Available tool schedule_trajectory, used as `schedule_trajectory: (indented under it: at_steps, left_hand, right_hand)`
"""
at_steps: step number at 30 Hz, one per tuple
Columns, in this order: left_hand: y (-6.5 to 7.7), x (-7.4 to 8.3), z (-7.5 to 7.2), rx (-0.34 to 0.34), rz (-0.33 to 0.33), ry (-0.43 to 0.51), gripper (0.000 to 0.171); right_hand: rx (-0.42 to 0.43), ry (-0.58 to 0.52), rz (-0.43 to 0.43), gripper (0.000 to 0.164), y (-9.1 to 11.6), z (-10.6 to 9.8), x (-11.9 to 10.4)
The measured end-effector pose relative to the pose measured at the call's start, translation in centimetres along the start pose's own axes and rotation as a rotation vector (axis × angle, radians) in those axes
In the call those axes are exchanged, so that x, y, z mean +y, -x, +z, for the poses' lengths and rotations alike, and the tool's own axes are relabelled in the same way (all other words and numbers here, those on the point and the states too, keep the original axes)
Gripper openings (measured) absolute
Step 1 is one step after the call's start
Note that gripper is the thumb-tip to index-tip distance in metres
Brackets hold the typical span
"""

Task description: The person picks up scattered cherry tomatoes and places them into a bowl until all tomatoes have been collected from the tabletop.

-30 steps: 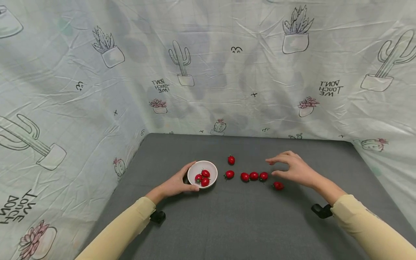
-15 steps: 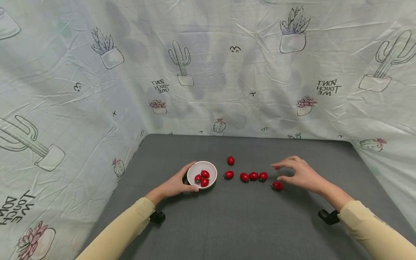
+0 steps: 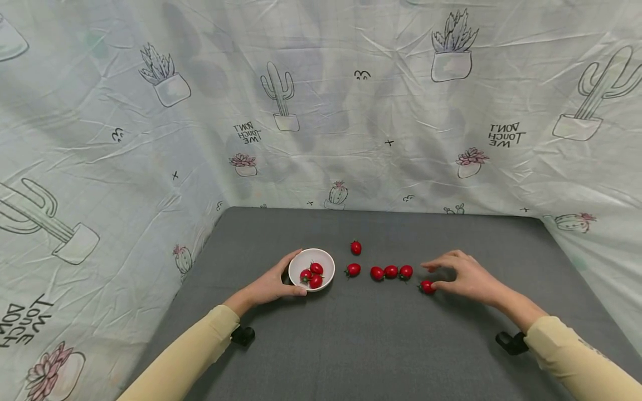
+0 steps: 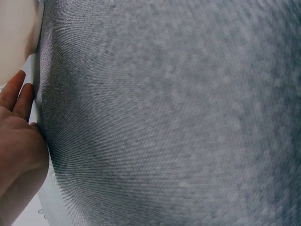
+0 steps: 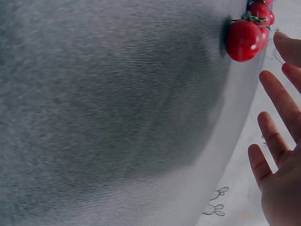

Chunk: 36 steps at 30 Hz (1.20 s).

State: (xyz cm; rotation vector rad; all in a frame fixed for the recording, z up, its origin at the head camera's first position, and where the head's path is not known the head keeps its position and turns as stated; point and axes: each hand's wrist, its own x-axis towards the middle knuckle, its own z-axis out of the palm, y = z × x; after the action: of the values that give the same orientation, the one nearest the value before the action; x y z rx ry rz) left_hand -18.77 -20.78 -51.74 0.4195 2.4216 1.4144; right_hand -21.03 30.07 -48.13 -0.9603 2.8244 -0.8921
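Note:
My left hand (image 3: 271,285) holds a small white bowl (image 3: 327,256), its thumb along the near rim and its fingers at the far-left side. Three cherry tomatoes (image 3: 316,281) lie inside. In the left wrist view, fingers (image 4: 23,101) lie beside the bowl's wall (image 4: 16,37). My right hand (image 3: 468,278) hovers over the nearest loose cherry tomato (image 3: 426,287), thumb tip overlapping its right side in the head view. The right wrist view shows that tomato (image 5: 243,41) on the cloth, with the fingers (image 5: 277,96) spread and apart from it.
Three cherry tomatoes (image 3: 391,272) sit in a touching row left of the right hand. Two more, a nearer tomato (image 3: 353,269) and a farther tomato (image 3: 356,248), lie right of the bowl. A grey cloth (image 3: 351,345) covers the table; a printed curtain (image 3: 321,100) hangs behind.
My right hand has moved right and then lower, bringing its thumb to the nearest loose tomato. The left hand and bowl have stayed in place.

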Motion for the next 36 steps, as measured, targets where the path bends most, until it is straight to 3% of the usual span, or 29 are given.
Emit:
schedule_trajectory:
  at_steps: [10, 36]
  left_hand:
    - [0.1, 0.2, 0.0, 0.000, -0.006, -0.008, 0.111]
    - [-0.1, -0.1, 0.0, 0.017, -0.022, -0.031, 0.108]
  right_hand:
    - [-0.011, 0.033, 0.009, 0.045, 0.6, 0.6, 0.7]
    - [-0.014, -0.010, 0.031, 0.036, 0.7, 1.5, 1.7]
